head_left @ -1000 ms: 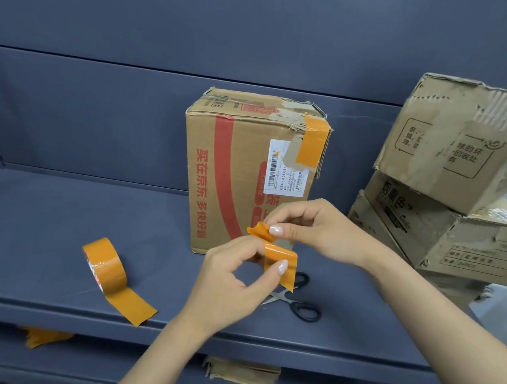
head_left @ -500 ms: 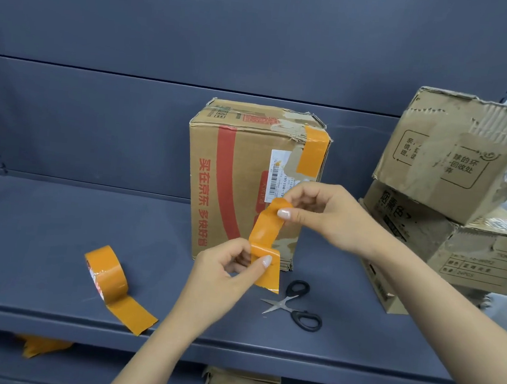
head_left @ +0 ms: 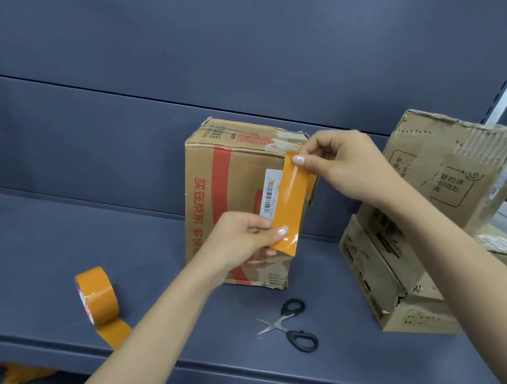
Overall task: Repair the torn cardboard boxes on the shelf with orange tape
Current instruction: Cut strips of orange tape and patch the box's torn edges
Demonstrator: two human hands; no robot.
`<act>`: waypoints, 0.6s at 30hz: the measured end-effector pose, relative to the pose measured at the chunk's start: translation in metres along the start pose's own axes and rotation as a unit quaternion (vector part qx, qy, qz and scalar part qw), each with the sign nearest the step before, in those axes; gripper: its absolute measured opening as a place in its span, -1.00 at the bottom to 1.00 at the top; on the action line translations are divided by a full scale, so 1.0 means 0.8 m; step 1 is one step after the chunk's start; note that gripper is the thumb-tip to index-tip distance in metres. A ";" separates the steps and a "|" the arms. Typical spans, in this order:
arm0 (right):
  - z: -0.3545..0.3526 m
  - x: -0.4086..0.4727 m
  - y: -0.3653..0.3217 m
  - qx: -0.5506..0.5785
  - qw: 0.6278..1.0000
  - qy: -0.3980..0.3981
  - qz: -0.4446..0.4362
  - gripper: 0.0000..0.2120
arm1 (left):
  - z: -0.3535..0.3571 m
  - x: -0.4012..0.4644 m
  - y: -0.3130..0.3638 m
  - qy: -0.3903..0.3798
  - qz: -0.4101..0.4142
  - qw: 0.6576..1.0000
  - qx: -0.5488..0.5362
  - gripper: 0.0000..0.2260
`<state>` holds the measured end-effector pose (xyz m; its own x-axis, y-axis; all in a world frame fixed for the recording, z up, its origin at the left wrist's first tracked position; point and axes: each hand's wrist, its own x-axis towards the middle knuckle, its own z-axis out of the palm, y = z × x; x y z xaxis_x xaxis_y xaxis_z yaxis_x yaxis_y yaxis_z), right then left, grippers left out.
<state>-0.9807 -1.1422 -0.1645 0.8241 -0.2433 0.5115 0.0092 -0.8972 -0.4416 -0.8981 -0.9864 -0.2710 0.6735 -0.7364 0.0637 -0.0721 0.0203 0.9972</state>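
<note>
Orange tape strip [head_left: 290, 200]: cut piece, held taut and nearly upright in front of the right front face of the cardboard box [head_left: 229, 202], over its white barcode label [head_left: 270, 193]. Whether the strip touches the box cannot be told.

Right hand [head_left: 338, 163]: grip pinching the strip's top end, thumb in front, level with the box's upper right corner.

Left hand [head_left: 241, 240]: grip pinching the strip's lower end between thumb and fingers.

Cardboard box: upright on the grey shelf [head_left: 54, 250], red band and red lettering, worn edges.

Orange tape roll [head_left: 96, 294]: standing on edge at front left of shelf, loose tail trailing forward.

Scissors [head_left: 290, 325]: black handles, blades parted, lying just before the box.

Stacked torn boxes [head_left: 428, 227]: at right, the top one tilted.
</note>
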 end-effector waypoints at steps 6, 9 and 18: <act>-0.020 0.057 0.025 -0.023 0.999 0.021 0.039 -0.87 | 0.019 0.027 0.037 0.056 0.048 0.997 -0.008 -0.78; -0.016 0.077 0.043 0.003 0.998 0.015 0.063 -0.87 | 0.023 0.035 0.049 0.062 0.058 0.996 -0.031 -0.83; 0.012 0.096 0.075 0.027 0.996 0.010 0.089 -0.83 | 0.020 0.049 0.058 0.069 0.040 0.995 -0.059 -0.93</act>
<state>-0.9115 -1.2116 -0.1587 0.8043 -0.4040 0.4358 -0.1047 -0.8182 -0.5653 -0.8869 -1.0253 -0.2232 0.7643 -0.6294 0.1405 -0.0480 0.1616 0.9857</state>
